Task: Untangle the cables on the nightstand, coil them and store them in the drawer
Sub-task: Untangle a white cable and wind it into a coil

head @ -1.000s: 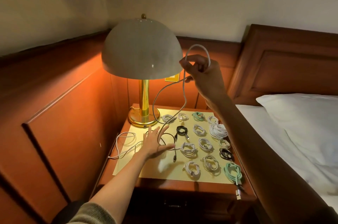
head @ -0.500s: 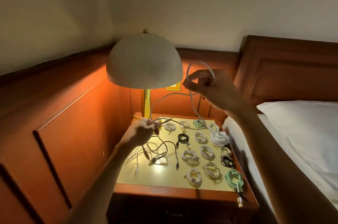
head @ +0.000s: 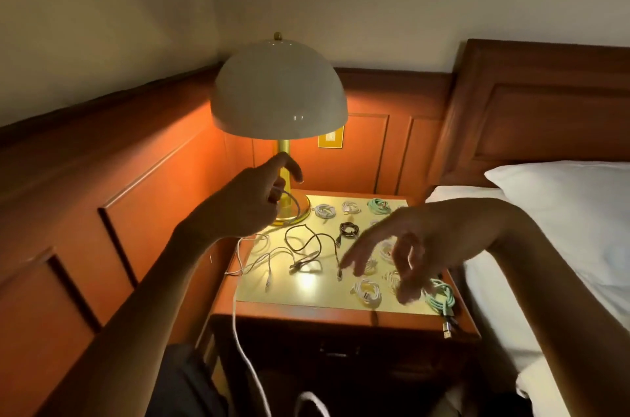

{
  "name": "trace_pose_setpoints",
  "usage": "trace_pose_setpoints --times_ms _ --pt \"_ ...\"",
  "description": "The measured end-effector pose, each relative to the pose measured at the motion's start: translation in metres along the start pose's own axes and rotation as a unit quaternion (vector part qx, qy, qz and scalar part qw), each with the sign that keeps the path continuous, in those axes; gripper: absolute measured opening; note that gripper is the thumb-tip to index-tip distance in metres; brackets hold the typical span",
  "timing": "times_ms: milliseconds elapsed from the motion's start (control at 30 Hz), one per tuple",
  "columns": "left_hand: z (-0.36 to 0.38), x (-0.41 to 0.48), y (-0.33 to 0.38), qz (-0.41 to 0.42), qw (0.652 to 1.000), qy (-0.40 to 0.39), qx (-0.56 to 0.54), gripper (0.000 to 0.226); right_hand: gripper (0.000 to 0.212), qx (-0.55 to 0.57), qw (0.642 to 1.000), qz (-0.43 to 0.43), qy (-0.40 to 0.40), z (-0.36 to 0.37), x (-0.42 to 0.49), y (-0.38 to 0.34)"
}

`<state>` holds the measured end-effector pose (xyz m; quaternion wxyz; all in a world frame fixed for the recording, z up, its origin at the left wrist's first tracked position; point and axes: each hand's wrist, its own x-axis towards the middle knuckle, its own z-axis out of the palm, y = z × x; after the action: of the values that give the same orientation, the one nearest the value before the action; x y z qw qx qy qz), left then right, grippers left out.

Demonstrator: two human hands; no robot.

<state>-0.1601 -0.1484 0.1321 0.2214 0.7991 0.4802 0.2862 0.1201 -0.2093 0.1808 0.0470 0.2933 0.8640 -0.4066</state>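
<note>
"What's nearest?"

"A white cable (head: 235,324) hanging off the nightstand (head: 306,312) at its seven o'clock corner."

"The right hand?"

"The right hand (head: 405,246) is blurred and slack. Its fingers are spread and droop over the coiled cables (head: 366,292) at four o'clock, grasping nothing."

"The left?"

"The left hand (head: 249,202) is at eleven o'clock by the lamp (head: 279,92). It pinches a white loop (head: 295,206), forefinger out. A loose black cable (head: 303,239) lies mid-mat."
</note>
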Motion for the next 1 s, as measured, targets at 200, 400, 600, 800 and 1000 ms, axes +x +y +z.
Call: trace_pose_setpoints --times_ms 200,400,600,800,1000 --pt "0.013 -0.026 0.039 0.049 0.977 -0.077 -0.192 0.059 0.032 0.092 0.927 0.041 0.361 0.031 0.035 0.0" --pt "0.026 -0.037 0.036 -0.036 0.939 -0.092 -0.33 0.041 0.029 0.287 0.903 -0.044 0.316 0.044 0.039 0.003" --pt "0.029 -0.058 0.021 0.0 0.892 -0.162 -0.422 0.036 0.027 0.256 0.836 -0.036 0.484 0.031 0.039 0.012" --pt "0.038 -0.068 0.029 0.004 0.829 -0.218 -0.515 0.028 0.016 0.217 0.803 -0.035 0.554 0.045 0.059 0.028" --pt "0.067 -0.019 0.024 -0.025 0.698 0.078 -0.711 0.028 0.025 0.163 0.84 -0.016 0.517 0.094 0.086 0.046"
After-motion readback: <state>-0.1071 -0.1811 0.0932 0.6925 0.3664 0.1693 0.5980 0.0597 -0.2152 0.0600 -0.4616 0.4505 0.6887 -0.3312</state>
